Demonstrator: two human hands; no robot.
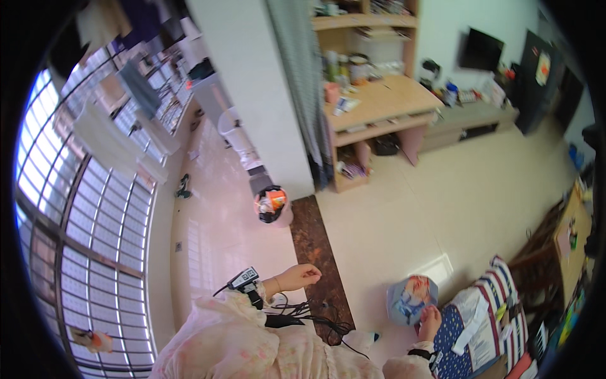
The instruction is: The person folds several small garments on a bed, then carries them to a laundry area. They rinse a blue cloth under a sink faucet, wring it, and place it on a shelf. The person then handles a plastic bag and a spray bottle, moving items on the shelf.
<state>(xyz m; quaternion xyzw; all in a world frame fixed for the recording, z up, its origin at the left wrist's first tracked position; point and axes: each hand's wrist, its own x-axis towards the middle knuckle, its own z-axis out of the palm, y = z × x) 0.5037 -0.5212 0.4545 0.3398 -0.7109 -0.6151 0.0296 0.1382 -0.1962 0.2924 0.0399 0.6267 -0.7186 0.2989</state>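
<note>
My left hand (299,277) hangs over the dark brown stone threshold (318,251), its fingers loosely curled with nothing seen in them. A device with a small display (246,276) is strapped at the left forearm. At the lower right, my right hand (430,318) is at the edge of a grey-blue hexagonal stool or box (411,299) with a printed picture on top; whether the fingers grip it cannot be told. Black cables (303,310) hang in front of my light floral clothing. A black band circles the right wrist.
Beyond the threshold stands a pink bin (284,215) with rubbish in a black bag. A wooden desk (388,102) is ahead, beside a grey curtain (303,80). Striped bedding (502,289) with cloths lies to the right. Barred windows (99,227) and hanging laundry are at the left.
</note>
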